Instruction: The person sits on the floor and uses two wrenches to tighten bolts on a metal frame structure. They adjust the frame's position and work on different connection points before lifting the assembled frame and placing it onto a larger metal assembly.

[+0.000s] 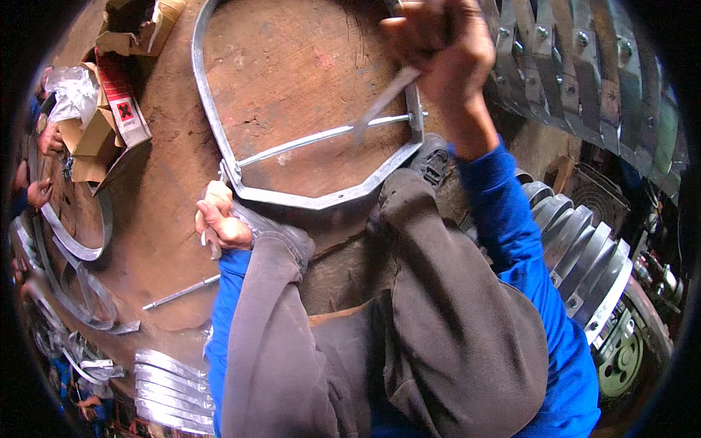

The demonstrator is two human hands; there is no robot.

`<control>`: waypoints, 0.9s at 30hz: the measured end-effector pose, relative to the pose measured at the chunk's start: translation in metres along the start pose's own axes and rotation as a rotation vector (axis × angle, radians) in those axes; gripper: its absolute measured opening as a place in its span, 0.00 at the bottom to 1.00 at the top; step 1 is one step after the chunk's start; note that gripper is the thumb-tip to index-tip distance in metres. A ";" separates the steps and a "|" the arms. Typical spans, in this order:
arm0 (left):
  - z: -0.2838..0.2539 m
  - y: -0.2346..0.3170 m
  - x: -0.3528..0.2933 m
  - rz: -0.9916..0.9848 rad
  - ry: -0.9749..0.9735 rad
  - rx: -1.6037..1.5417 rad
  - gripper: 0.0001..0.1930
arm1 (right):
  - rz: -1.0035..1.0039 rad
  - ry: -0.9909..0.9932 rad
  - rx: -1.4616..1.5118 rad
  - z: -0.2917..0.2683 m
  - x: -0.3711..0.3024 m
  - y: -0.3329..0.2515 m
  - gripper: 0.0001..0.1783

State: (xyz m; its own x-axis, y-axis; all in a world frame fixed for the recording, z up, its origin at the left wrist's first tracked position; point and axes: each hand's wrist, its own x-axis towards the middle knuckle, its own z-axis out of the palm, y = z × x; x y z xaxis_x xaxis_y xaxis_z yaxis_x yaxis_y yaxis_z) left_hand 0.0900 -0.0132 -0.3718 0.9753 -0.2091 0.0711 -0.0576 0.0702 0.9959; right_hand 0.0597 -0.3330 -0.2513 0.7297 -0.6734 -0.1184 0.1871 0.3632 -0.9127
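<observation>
A U-shaped grey metal band (pixel 314 202) lies in front of me, its angled end near my shoes. A threaded rod (pixel 321 139) crosses it from side to side, with nuts at both ends. At the rod's left end, my left hand (pixel 223 219) is closed around a wrench (pixel 215 247), mostly hidden by the fingers. My right hand (pixel 445 62) is raised over the right side of the band. It grips a long, flat metal tool (pixel 387 100), smeared by motion, which reaches down over the rod; its exact kind does not show.
Another threaded rod (pixel 181 292) lies at left, above stacked metal strips (pixel 171 390). Curved bands (pixel 80 248) and open cardboard boxes (pixel 91 146) lie further left, beside other people's hands (pixel 40 191). Bolted bands are stacked at upper right (pixel 584 66) and right (pixel 584 252).
</observation>
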 end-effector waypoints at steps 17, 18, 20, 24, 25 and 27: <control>0.017 -0.001 0.002 0.034 -0.124 0.155 0.28 | -0.394 -0.322 -0.588 -0.162 0.077 0.053 0.20; 0.012 0.000 -0.001 0.028 -0.108 0.182 0.28 | -0.751 -0.370 -1.196 -0.169 0.091 0.052 0.18; 0.019 0.003 0.000 -0.001 -0.145 0.200 0.27 | -0.034 -0.214 -0.873 -0.201 0.132 0.090 0.16; 0.015 0.003 0.000 0.020 -0.159 0.224 0.27 | -0.269 -0.248 -1.419 -0.192 0.132 0.093 0.14; 0.009 0.006 0.000 0.014 -0.162 0.236 0.27 | 0.072 -0.194 -1.203 -0.167 0.114 0.072 0.14; 0.006 0.002 0.000 -0.001 -0.169 0.205 0.27 | 0.115 -0.181 -1.128 -0.166 0.104 0.056 0.13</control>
State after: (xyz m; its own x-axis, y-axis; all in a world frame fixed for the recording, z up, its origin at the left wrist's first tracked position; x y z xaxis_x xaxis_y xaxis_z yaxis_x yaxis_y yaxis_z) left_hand 0.0887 -0.0194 -0.3696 0.9269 -0.3702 0.0610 -0.1150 -0.1256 0.9854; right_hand 0.0371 -0.4895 -0.3796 0.8055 -0.5378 -0.2488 -0.5154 -0.4286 -0.7421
